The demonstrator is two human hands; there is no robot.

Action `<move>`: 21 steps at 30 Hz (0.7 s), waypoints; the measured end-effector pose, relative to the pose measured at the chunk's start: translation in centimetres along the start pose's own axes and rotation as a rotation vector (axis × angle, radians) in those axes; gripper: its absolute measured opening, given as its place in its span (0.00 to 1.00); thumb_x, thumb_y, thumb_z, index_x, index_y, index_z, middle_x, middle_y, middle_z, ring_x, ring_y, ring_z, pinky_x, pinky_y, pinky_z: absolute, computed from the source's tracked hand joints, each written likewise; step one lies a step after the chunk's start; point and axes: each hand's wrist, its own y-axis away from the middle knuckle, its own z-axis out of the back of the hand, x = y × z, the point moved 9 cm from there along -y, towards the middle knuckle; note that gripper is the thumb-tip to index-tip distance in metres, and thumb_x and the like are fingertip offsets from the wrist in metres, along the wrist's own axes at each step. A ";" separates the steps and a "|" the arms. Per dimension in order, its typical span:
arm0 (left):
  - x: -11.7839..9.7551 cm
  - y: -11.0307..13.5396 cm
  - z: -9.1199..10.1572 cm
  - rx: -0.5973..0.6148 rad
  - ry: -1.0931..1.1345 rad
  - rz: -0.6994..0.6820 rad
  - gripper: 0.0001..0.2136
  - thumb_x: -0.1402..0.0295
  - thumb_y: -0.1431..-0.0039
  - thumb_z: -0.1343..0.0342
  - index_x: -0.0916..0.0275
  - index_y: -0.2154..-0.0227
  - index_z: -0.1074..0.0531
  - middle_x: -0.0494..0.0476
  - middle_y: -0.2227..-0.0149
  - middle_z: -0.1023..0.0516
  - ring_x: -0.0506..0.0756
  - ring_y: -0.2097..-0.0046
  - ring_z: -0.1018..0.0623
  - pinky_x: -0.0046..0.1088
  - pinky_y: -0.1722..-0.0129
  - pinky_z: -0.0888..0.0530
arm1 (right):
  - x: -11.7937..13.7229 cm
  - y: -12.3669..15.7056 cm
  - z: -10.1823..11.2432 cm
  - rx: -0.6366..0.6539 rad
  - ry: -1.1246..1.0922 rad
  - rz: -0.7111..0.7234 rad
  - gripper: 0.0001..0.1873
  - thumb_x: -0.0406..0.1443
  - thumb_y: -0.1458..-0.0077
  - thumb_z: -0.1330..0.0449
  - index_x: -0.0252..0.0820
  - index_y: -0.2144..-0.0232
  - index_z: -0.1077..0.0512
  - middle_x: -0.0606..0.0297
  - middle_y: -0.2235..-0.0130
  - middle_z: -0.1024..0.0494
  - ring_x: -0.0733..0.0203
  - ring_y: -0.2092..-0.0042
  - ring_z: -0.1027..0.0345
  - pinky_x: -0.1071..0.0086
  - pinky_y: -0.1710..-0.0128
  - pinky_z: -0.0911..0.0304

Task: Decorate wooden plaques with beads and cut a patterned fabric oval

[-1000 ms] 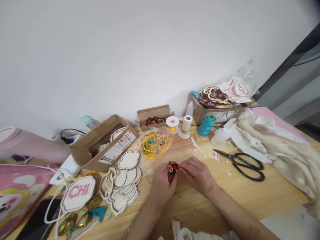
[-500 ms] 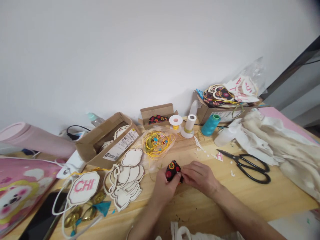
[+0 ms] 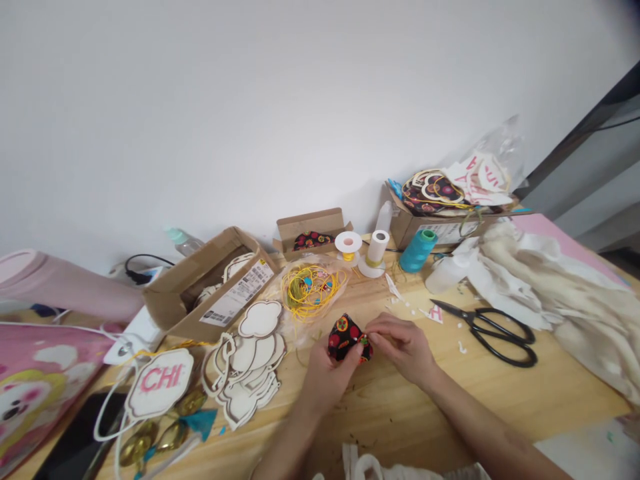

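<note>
Black patterned fabric piece (image 3: pixel 344 335) is held between both hands, just above the wooden table (image 3: pixel 500 393); the left hand (image 3: pixel 325 373) grips it from below and the right hand (image 3: pixel 403 345) pinches its right edge, so the two hands are close together; just behind lies a tangle of yellow cord (image 3: pixel 310 290); wooden cutouts (image 3: pixel 250 360) are stacked to the left; black scissors (image 3: pixel 493 327) lie to the right.

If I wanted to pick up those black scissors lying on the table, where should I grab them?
Probably by the two handle loops. The black scissors lie flat on the wooden table, blades shut and pointing left, loops at the right end. Come down from above at that right end, clear of the tip.
</note>
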 end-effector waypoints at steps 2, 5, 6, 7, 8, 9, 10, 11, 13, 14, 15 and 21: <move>-0.3 0.0 0.0 0.002 -0.050 -0.028 0.08 0.66 0.49 0.44 0.66 0.74 0.25 0.53 0.77 0.25 0.52 0.73 0.28 0.26 0.73 0.30 | 0.2 -0.1 -0.1 0.010 0.018 0.009 0.09 0.37 0.44 0.41 0.41 0.72 0.23 0.60 0.74 0.21 0.62 0.72 0.29 0.70 0.72 0.32; -1.2 0.0 -0.2 0.022 -0.119 -0.094 0.08 0.66 0.46 0.46 0.65 0.74 0.26 0.53 0.76 0.25 0.51 0.74 0.29 0.25 0.74 0.31 | 0.0 -0.1 -0.2 0.024 0.046 -0.009 0.09 0.39 0.45 0.39 0.41 0.73 0.24 0.61 0.75 0.21 0.62 0.73 0.29 0.70 0.72 0.31; -1.5 0.0 -0.3 0.029 -0.135 -0.119 0.08 0.66 0.45 0.46 0.65 0.74 0.26 0.52 0.76 0.26 0.51 0.74 0.29 0.25 0.74 0.31 | -0.2 -0.1 -0.2 0.023 0.046 -0.034 0.10 0.40 0.45 0.39 0.41 0.74 0.24 0.61 0.75 0.21 0.62 0.73 0.29 0.70 0.72 0.31; -1.7 0.1 -0.3 0.034 -0.146 -0.142 0.08 0.66 0.45 0.47 0.65 0.74 0.26 0.52 0.76 0.26 0.51 0.73 0.29 0.24 0.74 0.32 | -0.5 -0.1 -0.2 0.020 0.036 -0.064 0.10 0.40 0.45 0.39 0.42 0.75 0.24 0.62 0.75 0.22 0.62 0.73 0.28 0.70 0.72 0.31; -1.9 0.1 -0.4 0.036 -0.152 -0.162 0.08 0.67 0.45 0.47 0.65 0.74 0.26 0.52 0.76 0.26 0.50 0.73 0.29 0.24 0.74 0.32 | -0.8 0.0 -0.2 0.020 0.017 -0.096 0.11 0.40 0.45 0.39 0.42 0.76 0.24 0.62 0.76 0.22 0.62 0.73 0.28 0.70 0.72 0.31; -2.0 0.2 -0.4 0.037 -0.153 -0.175 0.09 0.67 0.44 0.47 0.65 0.74 0.27 0.52 0.76 0.27 0.50 0.74 0.30 0.24 0.74 0.33 | -1.2 0.0 -0.3 0.027 -0.011 -0.129 0.12 0.41 0.45 0.39 0.41 0.77 0.24 0.62 0.76 0.22 0.62 0.73 0.28 0.71 0.72 0.31; -2.0 0.3 -0.4 0.035 -0.150 -0.180 0.09 0.66 0.44 0.47 0.64 0.75 0.27 0.51 0.77 0.28 0.50 0.74 0.31 0.23 0.74 0.33 | -1.5 0.0 -0.4 0.041 -0.044 -0.163 0.13 0.41 0.46 0.39 0.41 0.77 0.24 0.62 0.76 0.21 0.63 0.73 0.28 0.71 0.73 0.31; -1.9 0.4 -0.4 0.032 -0.143 -0.176 0.09 0.66 0.44 0.47 0.64 0.76 0.28 0.50 0.78 0.29 0.49 0.75 0.32 0.23 0.75 0.34 | -1.7 0.1 -0.5 0.057 -0.080 -0.194 0.13 0.42 0.46 0.39 0.41 0.78 0.24 0.62 0.76 0.21 0.63 0.74 0.28 0.72 0.74 0.31; -1.6 0.5 -0.5 0.018 -0.123 -0.156 0.11 0.65 0.44 0.47 0.64 0.78 0.30 0.49 0.80 0.32 0.48 0.76 0.34 0.22 0.77 0.35 | -2.2 0.2 -0.8 0.078 -0.140 -0.245 0.14 0.43 0.48 0.38 0.40 0.78 0.24 0.63 0.77 0.22 0.64 0.76 0.29 0.73 0.77 0.32; -1.5 0.6 -0.6 0.011 -0.110 -0.145 0.11 0.65 0.44 0.46 0.64 0.79 0.31 0.49 0.81 0.33 0.48 0.77 0.34 0.22 0.77 0.36 | -2.4 0.3 -0.8 0.079 -0.158 -0.263 0.15 0.44 0.48 0.38 0.40 0.79 0.24 0.63 0.78 0.22 0.64 0.76 0.29 0.74 0.78 0.33; -1.5 0.7 -0.7 0.009 -0.098 -0.136 0.12 0.65 0.45 0.46 0.64 0.80 0.31 0.49 0.81 0.33 0.48 0.77 0.34 0.22 0.77 0.36 | -2.5 0.4 -0.7 0.075 -0.168 -0.275 0.14 0.43 0.49 0.37 0.40 0.79 0.24 0.63 0.78 0.22 0.64 0.77 0.30 0.74 0.78 0.33; -2.1 1.0 0.0 -0.058 0.034 -0.084 0.12 0.63 0.47 0.43 0.64 0.80 0.26 0.52 0.80 0.25 0.52 0.76 0.27 0.25 0.75 0.30 | -5.0 1.1 3.7 -0.094 -0.097 -0.391 0.10 0.41 0.55 0.34 0.41 0.81 0.24 0.64 0.80 0.22 0.63 0.79 0.31 0.73 0.81 0.33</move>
